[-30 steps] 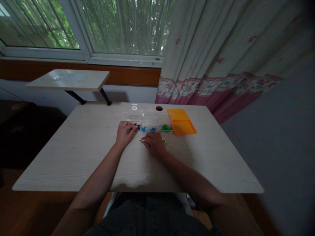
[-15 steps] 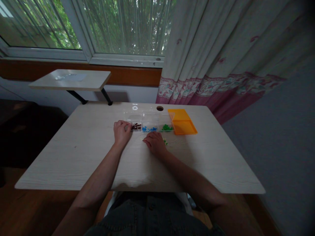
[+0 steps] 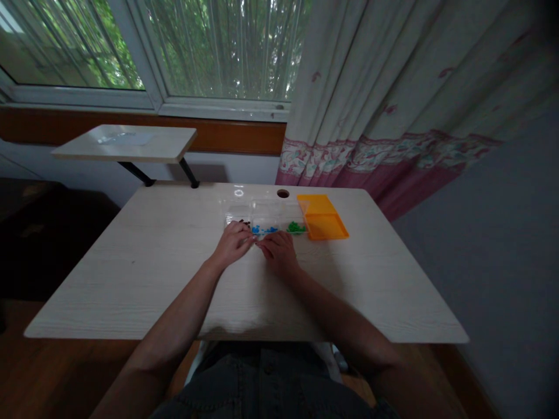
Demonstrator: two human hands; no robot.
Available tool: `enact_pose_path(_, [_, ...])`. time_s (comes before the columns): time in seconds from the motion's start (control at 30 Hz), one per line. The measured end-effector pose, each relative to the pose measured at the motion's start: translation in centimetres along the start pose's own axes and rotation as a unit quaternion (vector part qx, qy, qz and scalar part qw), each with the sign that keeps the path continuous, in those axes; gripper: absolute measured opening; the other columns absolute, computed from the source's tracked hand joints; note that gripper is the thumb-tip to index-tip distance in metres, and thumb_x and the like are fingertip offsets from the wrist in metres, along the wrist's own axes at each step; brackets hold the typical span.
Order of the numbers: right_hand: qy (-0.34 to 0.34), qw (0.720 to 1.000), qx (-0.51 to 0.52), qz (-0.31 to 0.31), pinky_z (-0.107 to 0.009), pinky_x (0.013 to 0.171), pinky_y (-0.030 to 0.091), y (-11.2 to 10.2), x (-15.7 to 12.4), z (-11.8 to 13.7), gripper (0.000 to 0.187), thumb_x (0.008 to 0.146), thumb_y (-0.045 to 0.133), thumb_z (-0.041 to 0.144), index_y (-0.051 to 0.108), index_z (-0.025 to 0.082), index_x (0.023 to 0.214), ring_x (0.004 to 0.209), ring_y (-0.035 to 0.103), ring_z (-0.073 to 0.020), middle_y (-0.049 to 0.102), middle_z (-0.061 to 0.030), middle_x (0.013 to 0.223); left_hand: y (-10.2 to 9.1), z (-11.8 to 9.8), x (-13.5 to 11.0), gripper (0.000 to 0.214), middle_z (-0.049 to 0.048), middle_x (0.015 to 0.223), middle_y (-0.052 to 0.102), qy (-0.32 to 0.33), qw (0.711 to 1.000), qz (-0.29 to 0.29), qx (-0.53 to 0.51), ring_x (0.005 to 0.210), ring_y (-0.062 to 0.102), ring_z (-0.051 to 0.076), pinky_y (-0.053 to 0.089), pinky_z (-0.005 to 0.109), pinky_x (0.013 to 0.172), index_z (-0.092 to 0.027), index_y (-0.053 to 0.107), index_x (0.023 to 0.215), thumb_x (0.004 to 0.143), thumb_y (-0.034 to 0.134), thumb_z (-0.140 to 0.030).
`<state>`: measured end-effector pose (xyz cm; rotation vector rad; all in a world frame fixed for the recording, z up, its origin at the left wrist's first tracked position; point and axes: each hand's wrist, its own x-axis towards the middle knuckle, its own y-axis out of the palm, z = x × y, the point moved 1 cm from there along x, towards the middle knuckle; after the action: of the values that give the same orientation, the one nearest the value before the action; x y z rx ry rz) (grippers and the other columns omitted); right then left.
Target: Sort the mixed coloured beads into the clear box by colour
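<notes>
My left hand [image 3: 233,244] and my right hand [image 3: 279,251] meet fingertip to fingertip just in front of a clear plastic compartment box [image 3: 266,208]. Both are closed in a pinch. Whatever lies between the fingertips is too small to make out. Dark brown bits [image 3: 245,223] show in the box's left compartment, partly behind my left hand. Small blue pieces [image 3: 269,230] lie in the middle compartment, and green pieces [image 3: 296,227] in the right one.
An orange tray [image 3: 326,226] stands against the box's right side. Behind the box, the white table [image 3: 174,244] has a round cable hole [image 3: 283,193]. A raised shelf [image 3: 131,142] bears a flat clear item at the back left. Curtains [image 3: 371,116] hang behind the table.
My left hand has left the brown compartment and come right and nearer, up to my right hand. My right hand has shifted slightly; the green and yellow bits beside it no longer show.
</notes>
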<state>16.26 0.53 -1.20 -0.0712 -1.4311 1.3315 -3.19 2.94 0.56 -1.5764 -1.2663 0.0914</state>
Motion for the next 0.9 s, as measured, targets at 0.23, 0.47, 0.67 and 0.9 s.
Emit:
enact_pose_path(0.23, [-0.003,0.999,-0.014,-0.040,-0.035,0.089,0.035,-0.7,0.3,0.1,0.014,0.094,0.059,0.029,0.071,0.024,0.088,0.091,0.055,-0.0173,0.069,-0.0029,0.089,0.4,-0.3,0.1,0.031,0.0057,0.089,0.064,0.021,0.998,0.037,-0.047,0.092,0.055,0.019,0.043,0.037,0.089,-0.020,0.070,0.084,0.098,0.047,-0.036])
enact_pose_path(0.47, [0.002,0.999,0.014,-0.048,-0.034,0.087,0.039,-0.4,0.2,0.0,0.016,0.094,0.059,0.029,0.074,0.026,0.098,0.090,0.056,-0.0180,0.069,-0.0037,0.090,0.6,0.1,0.0,0.029,0.0051,0.090,0.066,0.010,0.996,-0.003,-0.088,0.091,0.057,0.018,0.044,0.037,0.090,-0.021,0.069,0.083,0.097,0.050,-0.038])
enact_pose_path(0.67, [0.012,1.000,0.024,0.002,-0.036,0.091,0.040,0.1,-0.2,0.6,0.024,0.096,0.054,0.029,0.070,0.027,0.115,0.098,0.056,-0.0192,0.070,-0.0046,0.100,-0.2,0.9,0.1,0.022,0.0055,0.092,0.067,-0.042,0.996,-0.059,-0.050,0.093,0.057,0.020,0.044,0.037,0.089,-0.021,0.070,0.086,0.094,0.054,-0.035])
enact_pose_path(0.9, [0.011,0.991,-0.059,0.115,-0.041,0.102,0.030,0.1,-0.2,1.9,0.026,0.093,0.060,0.035,0.069,0.026,0.116,0.114,0.050,-0.0238,0.067,-0.0065,0.118,-1.0,2.4,-0.1,0.025,0.0062,0.087,0.066,-0.131,0.979,-0.142,0.060,0.091,0.055,0.023,0.041,0.040,0.087,-0.021,0.072,0.086,0.095,0.053,-0.035])
